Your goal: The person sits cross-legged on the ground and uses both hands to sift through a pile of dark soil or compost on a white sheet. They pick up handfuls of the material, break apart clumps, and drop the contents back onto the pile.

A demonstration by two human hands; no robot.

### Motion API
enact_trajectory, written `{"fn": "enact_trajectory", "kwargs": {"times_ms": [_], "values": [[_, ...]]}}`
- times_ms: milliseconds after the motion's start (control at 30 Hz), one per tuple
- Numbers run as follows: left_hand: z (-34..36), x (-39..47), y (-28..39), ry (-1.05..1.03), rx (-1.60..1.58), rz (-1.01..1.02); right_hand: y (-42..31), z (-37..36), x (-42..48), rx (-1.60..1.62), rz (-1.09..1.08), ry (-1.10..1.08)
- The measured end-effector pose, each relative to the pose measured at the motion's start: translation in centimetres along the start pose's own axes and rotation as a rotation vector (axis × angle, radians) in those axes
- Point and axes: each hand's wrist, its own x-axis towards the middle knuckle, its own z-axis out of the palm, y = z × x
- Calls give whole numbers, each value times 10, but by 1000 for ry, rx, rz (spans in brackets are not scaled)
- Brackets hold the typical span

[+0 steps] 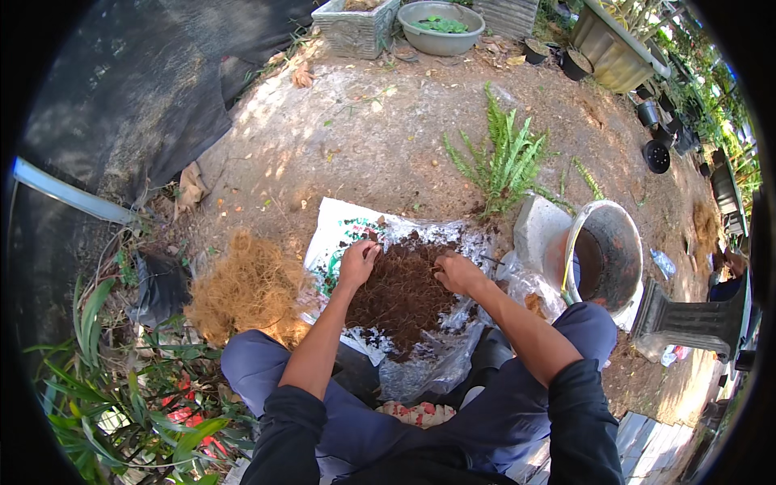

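Dark soil mixed with fine roots [397, 291] lies heaped on a white printed plastic sack [330, 224] on the ground before me. My left hand [361, 260] is at the heap's upper left edge, its fingertips close together; whether something small is between them cannot be made out. At the heap's right edge my right hand [454, 271] has its fingers bent against the soil, and what they may pinch is hidden. Tan coconut fiber [248, 288] is piled left of the sack. Clear plastic sheeting [424, 376] lies at the near side of the soil.
A green fern [506, 151] stands beyond the sack. On the right are a concrete block [536, 230], a worn bucket [609, 254] tipped towards me and a fluted grey pedestal [685, 324]. Planters and a round basin [441, 39] stand at the back. Leafy plants [91, 388] grow at lower left.
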Motion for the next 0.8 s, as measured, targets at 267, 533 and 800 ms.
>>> {"fn": "enact_trajectory", "kwargs": {"times_ms": [267, 533, 800], "values": [[-12, -2, 15, 158, -123, 18, 3, 17, -2, -50, 69, -249], [-7, -2, -13, -48, -167, -334, 4, 52, -11, -110, 65, -326], [17, -46, -46, -448, 444, -186, -3, 59, -12, -174, 39, -382]]}}
